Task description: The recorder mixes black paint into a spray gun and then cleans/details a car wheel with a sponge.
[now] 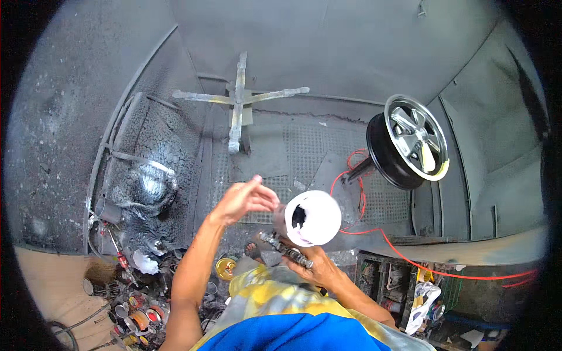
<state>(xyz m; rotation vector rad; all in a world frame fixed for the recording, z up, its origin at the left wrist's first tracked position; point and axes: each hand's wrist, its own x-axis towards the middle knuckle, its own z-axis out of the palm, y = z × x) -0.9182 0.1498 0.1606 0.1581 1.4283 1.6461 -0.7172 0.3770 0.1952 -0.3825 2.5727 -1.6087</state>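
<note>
My right hand is wrapped round a paint-splattered metal spray gun in front of my body. Above the gun sits a round white cup, its mouth toward me, with a dark patch inside. My left hand is just left of the cup, fingers stretched out and nothing seen in them. Whether its fingertips touch the cup's side, I cannot tell. Beyond, at the right, a car wheel rim with a polished face and black barrel is mounted on a dark post; a pale yellow tint shows on one spoke and its lower lip.
A crusted four-armed stand rises at the back. The red hose loops over the floor grating and runs right. Paint cans crowd the lower left, near a yellow-rimmed tin. A cluttered rack stands at lower right.
</note>
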